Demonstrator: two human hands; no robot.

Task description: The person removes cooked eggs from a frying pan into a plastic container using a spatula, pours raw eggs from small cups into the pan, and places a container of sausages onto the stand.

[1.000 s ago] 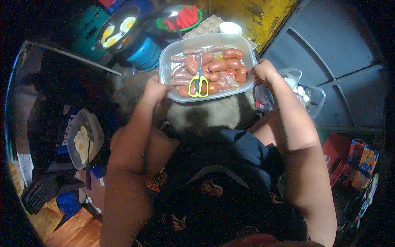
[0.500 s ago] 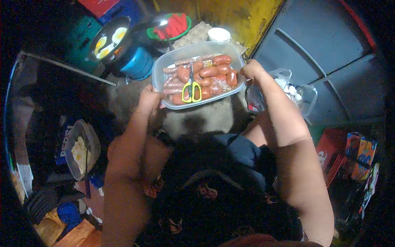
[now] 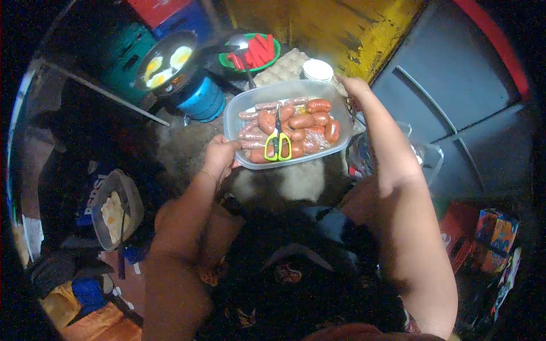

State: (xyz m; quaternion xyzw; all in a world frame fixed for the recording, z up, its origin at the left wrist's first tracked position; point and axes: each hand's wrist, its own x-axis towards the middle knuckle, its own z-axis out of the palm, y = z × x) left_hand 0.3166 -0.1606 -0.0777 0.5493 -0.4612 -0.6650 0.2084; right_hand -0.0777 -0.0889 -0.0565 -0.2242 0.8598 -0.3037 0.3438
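Note:
A clear plastic container [image 3: 232, 122] holds several red sausages [image 3: 302, 121] and paler, longer sausages [image 3: 254, 144]. Scissors with yellow-green and black handles [image 3: 278, 146] lie on top of them. My left hand [image 3: 220, 156] is closed on the container's front left rim. My right hand [image 3: 354, 91] is beside the back right corner, near a white bowl [image 3: 317, 70]; its fingers are partly hidden, so I cannot tell whether it still grips the rim.
A frying pan [image 3: 190, 42] with eggs sits over a blue burner [image 3: 202, 100]. Behind the container are a green basin [image 3: 277, 52] of red sausages and an egg tray [image 3: 284, 69]. A plastic box [image 3: 136, 202] with fried eggs is at left, a plastic bag [image 3: 435, 159] at right.
The container appears lower and slightly right in view, as does the whole scene. My right hand has shifted toward the container's back corner; my left hand keeps its hold.

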